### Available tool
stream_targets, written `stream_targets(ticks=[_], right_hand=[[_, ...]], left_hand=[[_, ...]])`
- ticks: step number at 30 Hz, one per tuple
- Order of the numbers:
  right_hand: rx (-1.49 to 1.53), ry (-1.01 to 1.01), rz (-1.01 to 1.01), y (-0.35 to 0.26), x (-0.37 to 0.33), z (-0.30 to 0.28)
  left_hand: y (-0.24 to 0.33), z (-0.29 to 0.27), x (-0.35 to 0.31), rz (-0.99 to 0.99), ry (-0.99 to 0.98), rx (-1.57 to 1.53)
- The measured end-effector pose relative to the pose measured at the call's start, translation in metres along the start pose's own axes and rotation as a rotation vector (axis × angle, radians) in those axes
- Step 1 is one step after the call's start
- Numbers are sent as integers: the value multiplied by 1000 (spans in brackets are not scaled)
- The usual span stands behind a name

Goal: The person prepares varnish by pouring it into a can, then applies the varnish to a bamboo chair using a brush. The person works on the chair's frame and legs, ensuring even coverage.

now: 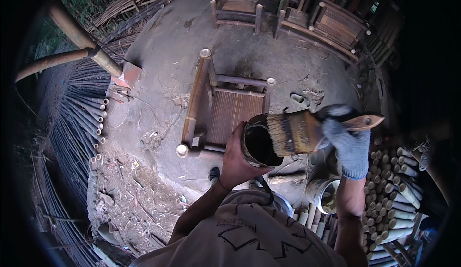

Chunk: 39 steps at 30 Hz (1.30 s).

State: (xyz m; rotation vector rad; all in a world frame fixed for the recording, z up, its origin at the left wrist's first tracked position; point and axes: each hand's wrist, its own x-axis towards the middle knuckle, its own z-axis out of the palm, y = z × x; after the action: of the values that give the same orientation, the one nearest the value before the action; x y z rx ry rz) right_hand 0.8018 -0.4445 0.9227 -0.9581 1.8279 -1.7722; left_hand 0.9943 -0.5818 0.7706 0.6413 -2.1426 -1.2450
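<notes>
My bare left hand [234,163] is wrapped round the side of a dark, open-topped can [247,142], tilted so its black inside shows. In a grey knit glove, my right hand [346,144] grips a wide paintbrush [302,131] near the base of its wooden handle. The brush lies almost level, and its pale bristles reach over the can's right rim. Whether the bristle tips touch the can I cannot tell. Just beyond the can stands a bamboo chair [235,113] with a slatted brown seat, its back toward the left.
A white bucket [327,196] stands below my right forearm, beside stacked cut bamboo [389,190]. Long bamboo poles [81,108] lie along the left. Another bamboo chair [237,5] and a bamboo bench [326,24] stand at the back. A shoe [300,99] lies on the floor.
</notes>
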Motion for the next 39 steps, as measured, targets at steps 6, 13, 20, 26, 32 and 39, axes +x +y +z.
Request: stream_targets(ticks=[6, 13, 20, 26, 32, 39], right_hand=[[-633, -472, -173, -3, 11, 3], [-980, -592, -164, 14, 8, -10], [-1010, -564, -155, 29, 5, -23], [-600, -448, -68, 25, 1, -36], [499, 43, 340, 124, 2, -29], [1302, -62, 619, 256, -13, 76]], left_hand=[[41, 43, -10, 20, 67, 2], [61, 73, -20, 20, 84, 19], [64, 91, -23, 3, 92, -22], [56, 84, -14, -59, 49, -80], [12, 62, -19, -168, 129, -190], [-63, -4, -39, -618, 235, -881]])
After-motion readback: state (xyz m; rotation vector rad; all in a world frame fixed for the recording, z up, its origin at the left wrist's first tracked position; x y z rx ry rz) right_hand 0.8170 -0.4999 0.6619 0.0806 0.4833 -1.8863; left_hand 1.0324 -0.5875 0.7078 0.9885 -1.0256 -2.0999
